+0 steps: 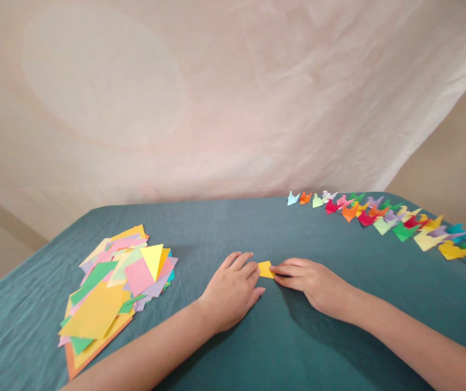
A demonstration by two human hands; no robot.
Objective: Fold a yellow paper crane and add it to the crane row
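Observation:
A small folded piece of yellow paper (265, 269) lies on the table between my hands. My left hand (233, 290) rests palm down on the cloth, fingers stretched and thumb apart. Its index fingertip touches the paper's left end and covers part of it. From the other side, my right hand (318, 285) pinches the paper's right corner between thumb and fingers. The fold under those fingertips is partly hidden.
Loose coloured paper sheets (98, 309) are heaped on the left of the dark green tablecloth (233, 228). Rows of small folded paper birds (406, 231) in several colours stand along the right back edge. A pale cloth (216, 98) hangs behind the table.

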